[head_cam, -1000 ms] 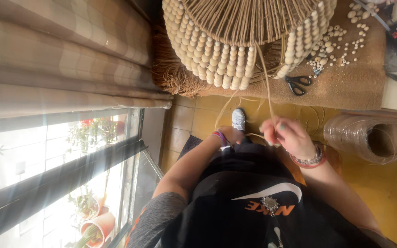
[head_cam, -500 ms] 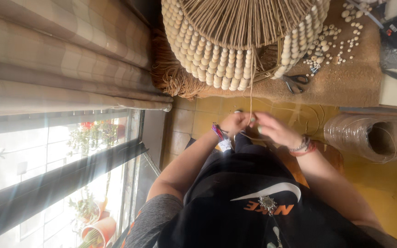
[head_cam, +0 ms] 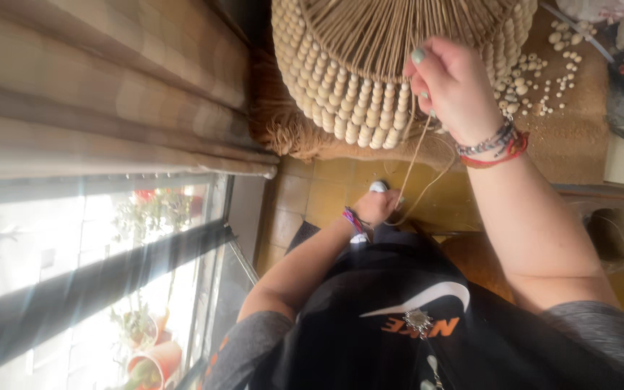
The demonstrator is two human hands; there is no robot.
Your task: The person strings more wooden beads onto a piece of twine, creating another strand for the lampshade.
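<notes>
- The right hand is raised against the lower edge of the beaded lampshade, its fingers curled tightly together and pinched on a thin tan cord just where the cord meets the hanging rows of wooden beads.
- The left hand sits lower, near the lap, closed into a loose fist; the cord's lower end runs into it, though the blur hides how the fingertips grip it.
- The cord stretches between the two hands, with a slack loop sagging out to one side of the taut strand.
- The lampshade is a frame of radiating tan strings, rimmed with stacked pale beads; it rests on a woven straw mat with a fringed edge.
- Loose beads lie scattered on the mat just beside the right hand's wrist, which wears several bracelets.
- A clear plastic spool lies by the right forearm.
- A striped curtain hangs by a bright window on the left hand's side.
</notes>
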